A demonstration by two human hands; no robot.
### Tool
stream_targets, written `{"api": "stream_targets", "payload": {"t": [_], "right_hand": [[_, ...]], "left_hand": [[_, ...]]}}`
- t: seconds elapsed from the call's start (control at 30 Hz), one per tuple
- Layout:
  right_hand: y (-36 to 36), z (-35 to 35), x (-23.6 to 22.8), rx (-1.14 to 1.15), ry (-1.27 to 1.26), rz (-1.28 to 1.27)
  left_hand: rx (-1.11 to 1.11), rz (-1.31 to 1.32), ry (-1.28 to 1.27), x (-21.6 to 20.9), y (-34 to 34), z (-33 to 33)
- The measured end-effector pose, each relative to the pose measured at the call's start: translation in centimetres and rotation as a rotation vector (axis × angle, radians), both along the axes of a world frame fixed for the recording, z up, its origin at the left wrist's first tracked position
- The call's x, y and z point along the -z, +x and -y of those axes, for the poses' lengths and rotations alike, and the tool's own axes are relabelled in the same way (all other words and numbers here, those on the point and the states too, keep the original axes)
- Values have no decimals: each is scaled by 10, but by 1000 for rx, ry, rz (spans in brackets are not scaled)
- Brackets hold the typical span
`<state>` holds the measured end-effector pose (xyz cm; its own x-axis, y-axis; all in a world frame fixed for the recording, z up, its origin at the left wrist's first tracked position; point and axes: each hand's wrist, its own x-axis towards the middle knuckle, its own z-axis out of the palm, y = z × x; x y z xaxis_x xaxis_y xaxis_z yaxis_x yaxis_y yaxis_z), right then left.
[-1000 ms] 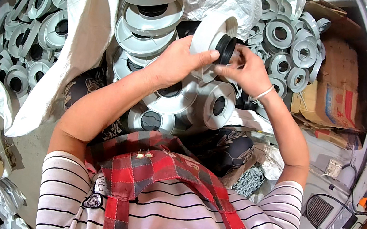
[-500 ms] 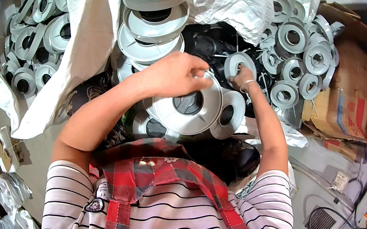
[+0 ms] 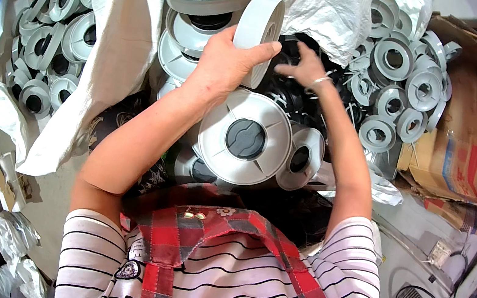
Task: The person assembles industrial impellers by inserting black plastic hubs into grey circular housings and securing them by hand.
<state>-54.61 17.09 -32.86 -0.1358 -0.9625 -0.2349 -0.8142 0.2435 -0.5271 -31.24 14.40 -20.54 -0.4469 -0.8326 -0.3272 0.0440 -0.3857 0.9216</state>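
Note:
My left hand (image 3: 233,59) is closed on a grey plastic ring (image 3: 268,21), held on edge with the thumb along its near side. That ring is beside a leaning stack of grey flanged rings (image 3: 211,3). My right hand (image 3: 307,67) is empty, thumb and fingers apart and slightly blurred, above a heap of black plastic parts (image 3: 283,97). Close to my lap, below the left hand, a grey disc with a black round centre (image 3: 244,139) lies face up. A smaller grey ring (image 3: 302,158) leans just right of it.
Many grey rings (image 3: 55,54) fill a white sack (image 3: 113,38) at the left. More grey rings (image 3: 393,61) are piled at the right, against a brown cardboard box (image 3: 456,138). White sacking (image 3: 326,14) covers the far side. A black cable (image 3: 414,292) curls at the lower right.
The grey ring that my right hand gripped over the black parts has left it; my left hand now grips a ring upright. My left hand rose off the front disc; my right moved away from me.

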Motion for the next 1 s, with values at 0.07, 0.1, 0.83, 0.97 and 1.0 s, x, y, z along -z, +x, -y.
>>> {"api": "stream_targets", "payload": {"t": [0.07,0.1,0.83,0.97,1.0], "right_hand": [[1,-2,61,-50,105,-138],[22,3,52,-53,294,-131],[59,-75,-202,-535,-404,-313],[67,-79,-206,-651,-423,-473],[69,-80,-205,-703,-433,-527]], "left_hand": [[22,-27,52,1,-5,3],[12,34,74,6,1,5],[486,-485,318,-26,14,-12],[484,-510,318,-25,18,-14],[483,-490,322,-23,19,-14]]}}
